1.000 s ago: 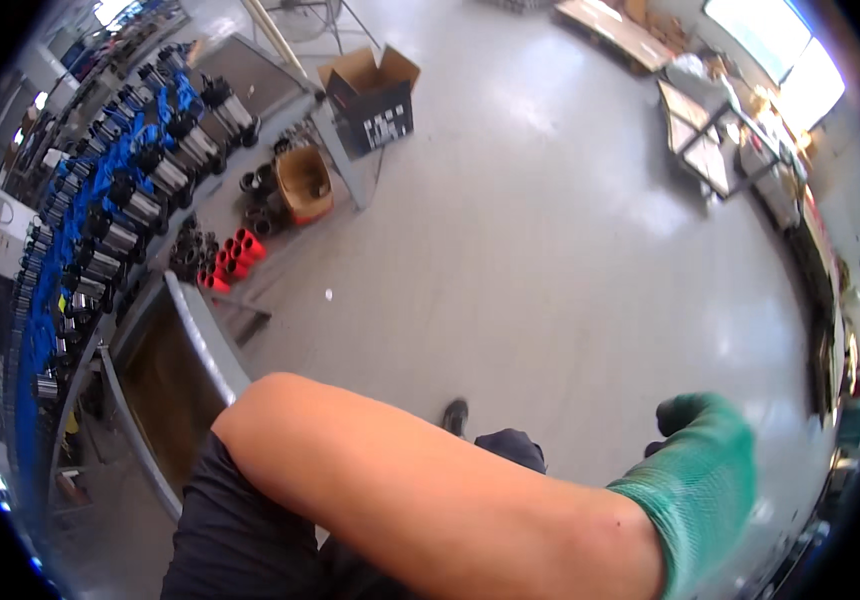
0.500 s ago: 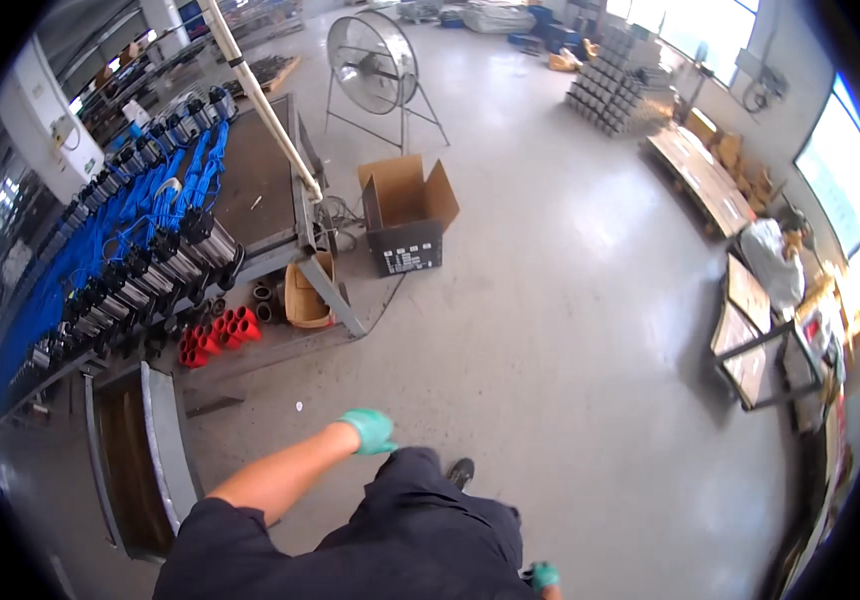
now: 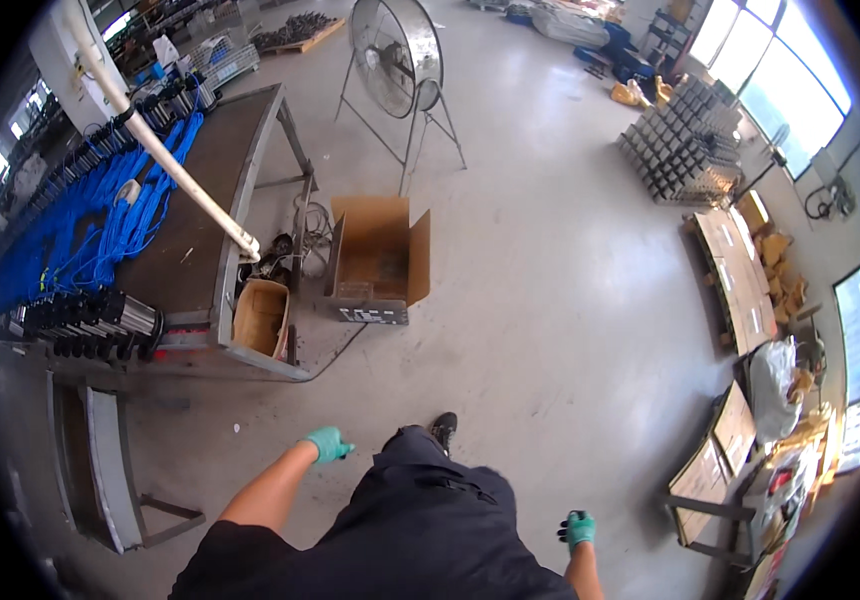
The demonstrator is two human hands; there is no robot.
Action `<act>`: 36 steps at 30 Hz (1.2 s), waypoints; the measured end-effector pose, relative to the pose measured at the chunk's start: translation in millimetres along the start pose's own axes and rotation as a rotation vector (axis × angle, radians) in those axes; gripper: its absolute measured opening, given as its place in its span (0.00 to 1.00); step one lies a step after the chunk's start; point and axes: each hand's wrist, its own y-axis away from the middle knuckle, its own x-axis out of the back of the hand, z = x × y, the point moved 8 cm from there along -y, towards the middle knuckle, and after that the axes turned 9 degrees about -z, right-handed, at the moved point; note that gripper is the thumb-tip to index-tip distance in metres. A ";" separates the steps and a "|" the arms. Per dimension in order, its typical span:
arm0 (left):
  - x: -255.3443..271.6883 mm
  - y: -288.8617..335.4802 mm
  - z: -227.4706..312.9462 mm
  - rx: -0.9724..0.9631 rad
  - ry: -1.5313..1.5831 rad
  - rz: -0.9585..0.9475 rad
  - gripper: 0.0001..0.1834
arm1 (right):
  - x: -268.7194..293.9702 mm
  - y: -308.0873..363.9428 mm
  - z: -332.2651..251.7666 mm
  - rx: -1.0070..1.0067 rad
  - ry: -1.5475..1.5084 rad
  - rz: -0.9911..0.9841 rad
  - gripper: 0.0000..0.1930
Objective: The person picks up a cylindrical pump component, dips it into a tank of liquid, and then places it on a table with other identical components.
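Note:
My left hand (image 3: 328, 445) wears a green glove and hangs out in front of my left thigh over the grey floor. Its fingers are loosely bent, with one digit sticking out to the right, and nothing shows in it. Away from my right hip is my right hand (image 3: 578, 530), in a green glove with dark fingertips. Those fingers stand apart and I make out no held thing. Neither hand touches anything. An open cardboard box (image 3: 375, 250) on the floor ahead is the nearest container, beside a metal workbench (image 3: 220, 165).
Cylindrical motors (image 3: 105, 318) with blue cables (image 3: 100, 235) line the bench. A white pole (image 3: 165, 160) slants across it. A smaller carton (image 3: 262, 315) sits at the bench's corner. Ahead stands a large fan (image 3: 395, 60). Stacked metal parts (image 3: 685, 140) and flat cardboard (image 3: 735, 275) lie along the right wall.
I have stepped forward, and the box and bench are nearer. My left hand shifted left and slightly down in view. My right hand swung forward into fuller view.

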 end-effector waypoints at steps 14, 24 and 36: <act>292.7 -131.3 130.7 0.110 0.545 0.448 0.24 | 30.0 -379.2 -218.6 0.011 0.514 -0.349 0.12; 159.4 -170.2 212.1 0.489 1.622 0.287 0.22 | -32.8 -509.5 -976.9 0.633 0.756 -0.133 0.11; 450.3 -325.3 273.4 0.169 1.807 0.632 0.24 | -108.3 -601.2 -1148.6 0.402 1.058 -0.430 0.14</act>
